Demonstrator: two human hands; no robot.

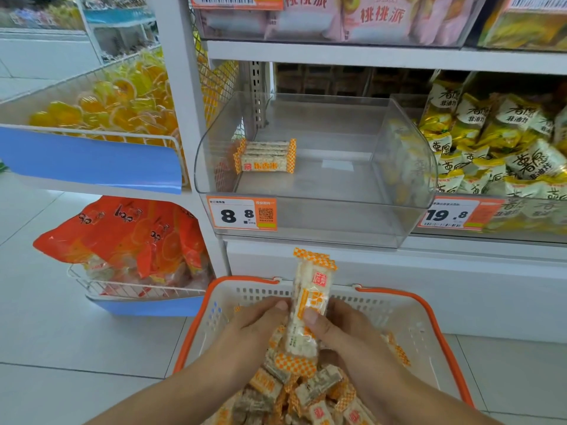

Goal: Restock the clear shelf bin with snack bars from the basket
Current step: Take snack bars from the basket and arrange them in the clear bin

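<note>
White tiled floor (46, 302) (glossy) under orange-rimmed basket (441, 326).

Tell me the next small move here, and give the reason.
Probably lift the snack bars, held upright by the left hand and right hand above the basket, up into the clear bin beside the stack at its left; the rest is bare.

Orange-checked snack bar (310, 302) upright above basket (441, 326); few bars (265, 156) in clear bin (306, 222).
</note>
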